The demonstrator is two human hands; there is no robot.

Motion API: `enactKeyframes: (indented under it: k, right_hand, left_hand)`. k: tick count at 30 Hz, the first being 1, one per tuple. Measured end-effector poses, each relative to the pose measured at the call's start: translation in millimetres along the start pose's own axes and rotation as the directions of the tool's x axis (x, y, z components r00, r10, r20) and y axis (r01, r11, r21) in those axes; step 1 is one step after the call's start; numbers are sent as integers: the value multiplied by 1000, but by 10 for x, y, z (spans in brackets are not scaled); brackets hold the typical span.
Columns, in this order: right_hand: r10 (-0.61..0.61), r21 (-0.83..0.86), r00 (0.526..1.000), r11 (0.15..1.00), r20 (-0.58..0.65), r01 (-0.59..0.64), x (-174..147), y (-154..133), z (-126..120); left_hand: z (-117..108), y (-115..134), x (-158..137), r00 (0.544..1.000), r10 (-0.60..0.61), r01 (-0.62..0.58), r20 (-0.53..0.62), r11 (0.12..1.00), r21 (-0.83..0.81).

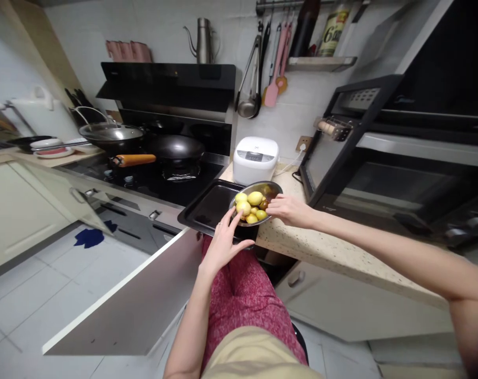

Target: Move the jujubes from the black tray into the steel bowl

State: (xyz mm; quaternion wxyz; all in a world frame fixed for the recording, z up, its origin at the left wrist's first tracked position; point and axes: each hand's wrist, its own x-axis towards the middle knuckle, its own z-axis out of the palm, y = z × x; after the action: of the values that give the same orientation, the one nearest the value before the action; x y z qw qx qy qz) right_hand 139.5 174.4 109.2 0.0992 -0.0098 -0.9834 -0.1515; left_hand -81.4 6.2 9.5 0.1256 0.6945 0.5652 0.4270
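A: Biggest first, then. Starting with?

B: Along the right, a speckled tabletop [298, 237], with a black oven [412, 179] at the far right. To the left, a black gas stove [156, 192].

A: And down on the near side?

B: A white cabinet door [124, 300], standing open, below and to the left of a black baking tray [211, 205].

A: On the stove?

B: On the left, a covered wok [110, 138]; just right of it, an open black wok [176, 147] with a wooden handle pointing left.

A: Beyond the tray?

B: A white rice cooker [256, 158], near its far right corner.

A: And the metal bowl [276, 187]?

B: On the near side of the cooker, over the right part of the tray. Cannot tell whether resting or held clear.

A: How about the left hand [223, 237]?

B: At the bowl's near left side, fingers extended over the rim, thumb spread wide; not closed around anything.

A: And the right hand [286, 209]?

B: At the right rim, fingers bent. Cannot tell whether pinching the metal or something inside.

A: Smallest of all?

B: Lemon-like yellow fruits [255, 198], heaped in the bowl: one right by the left fingertips, smaller ones toward the near side.
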Motion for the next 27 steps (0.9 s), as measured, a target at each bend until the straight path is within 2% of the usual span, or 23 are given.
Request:
enactKeyframes:
  k: [7, 13, 22, 27]
  right_hand:
    - [-71, 69, 993, 996, 97, 64, 334, 60, 37]
    - [-134, 82, 971, 989, 201, 119, 529, 89, 1]
    - [-246, 148, 903, 967, 353, 206, 872, 362, -293]
    - [-254, 188, 863, 964, 437, 189, 1058, 495, -428]
  left_hand:
    - [-103, -203, -99, 1000, -5, 6, -20, 998, 68]
    - [-129, -299, -128, 999, -13, 10, 30, 996, 85]
    - [-110, -276, -128, 1000, -5, 1, 28, 991, 134]
    - [-91, -284, -128, 1000, -7, 5, 14, 987, 163]
